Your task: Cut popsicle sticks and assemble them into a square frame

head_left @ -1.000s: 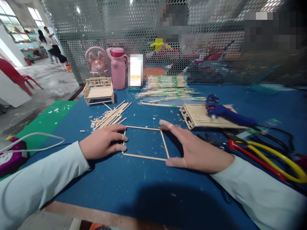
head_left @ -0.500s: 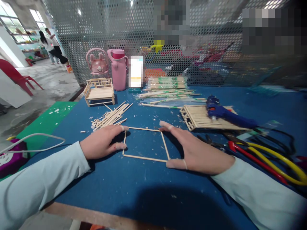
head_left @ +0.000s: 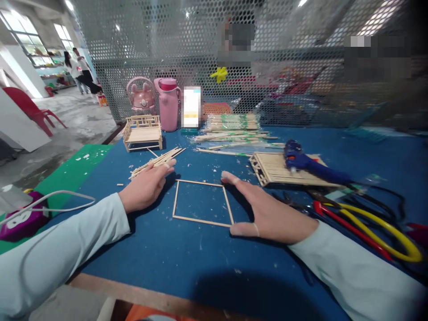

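A square frame of thin wooden sticks (head_left: 200,220) lies flat on the blue table mat (head_left: 187,258). My right hand (head_left: 267,211) rests open against the frame's right side, index fingertip at the far right corner and thumb at the near right corner. My left hand (head_left: 147,185) is off the frame, stretched with fingers apart over a pile of loose wooden sticks (head_left: 157,161) to the frame's far left. It holds nothing that I can see.
A blue glue gun (head_left: 309,162) lies on a slatted wooden panel (head_left: 277,167). Red and yellow-handled cutters (head_left: 361,223) lie at right. A small wooden bench (head_left: 142,132), pink bottle (head_left: 169,104), stick bundles (head_left: 232,127) and mesh screen stand behind. A white cable (head_left: 50,200) lies left.
My left hand has left the frame's left side and moved away toward the loose stick pile. My right hand has stayed at the frame's right edge.
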### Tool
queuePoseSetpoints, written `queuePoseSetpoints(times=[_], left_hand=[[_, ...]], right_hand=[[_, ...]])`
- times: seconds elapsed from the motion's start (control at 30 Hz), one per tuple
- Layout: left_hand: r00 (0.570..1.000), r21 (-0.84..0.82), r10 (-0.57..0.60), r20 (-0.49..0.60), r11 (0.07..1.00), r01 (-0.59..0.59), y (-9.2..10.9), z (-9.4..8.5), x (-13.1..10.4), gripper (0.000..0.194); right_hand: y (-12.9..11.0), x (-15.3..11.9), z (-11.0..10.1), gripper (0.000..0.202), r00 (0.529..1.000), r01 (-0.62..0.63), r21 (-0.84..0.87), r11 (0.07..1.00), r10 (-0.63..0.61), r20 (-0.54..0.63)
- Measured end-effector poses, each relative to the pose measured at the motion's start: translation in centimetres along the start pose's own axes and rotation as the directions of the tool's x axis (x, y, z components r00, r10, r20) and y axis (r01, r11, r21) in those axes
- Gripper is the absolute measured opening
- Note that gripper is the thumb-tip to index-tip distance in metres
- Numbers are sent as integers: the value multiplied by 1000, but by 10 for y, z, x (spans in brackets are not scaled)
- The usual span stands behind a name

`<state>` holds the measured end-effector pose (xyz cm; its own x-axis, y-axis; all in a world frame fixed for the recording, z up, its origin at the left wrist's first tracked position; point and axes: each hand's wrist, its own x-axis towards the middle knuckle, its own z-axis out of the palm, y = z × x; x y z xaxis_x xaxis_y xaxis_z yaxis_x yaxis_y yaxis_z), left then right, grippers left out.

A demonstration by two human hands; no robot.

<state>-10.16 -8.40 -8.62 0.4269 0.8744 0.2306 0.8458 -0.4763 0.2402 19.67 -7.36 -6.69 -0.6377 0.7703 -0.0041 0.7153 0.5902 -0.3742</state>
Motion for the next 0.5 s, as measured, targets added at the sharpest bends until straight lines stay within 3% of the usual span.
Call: queuePoseSetpoints(times=[0.13,0.23,0.3,0.4,0.5], left_hand=[[999,13,-11,31,1000,10,3,0,4,51],[998,1,-59,-35,998,59,4,1,10,48],[992,-45,-57,-113,998,52,6,1,12,45],[974,-148,-65,-217,988,33,9,0,10,42],[969,-201,-75,-234,979,28,11,-4,1,38]], right_hand=[[2,0,1,89,997,-10,103,995,18,-79],[0,7,-8,57,976,-33,171,985,68,-206],[-5,17,-19,36,969,-41,119,992,68,-235],[-13,42,-34,21,990,18,-47,999,-25,-138],[-18,72,-40,14,996,87,-181,980,-83,31]])
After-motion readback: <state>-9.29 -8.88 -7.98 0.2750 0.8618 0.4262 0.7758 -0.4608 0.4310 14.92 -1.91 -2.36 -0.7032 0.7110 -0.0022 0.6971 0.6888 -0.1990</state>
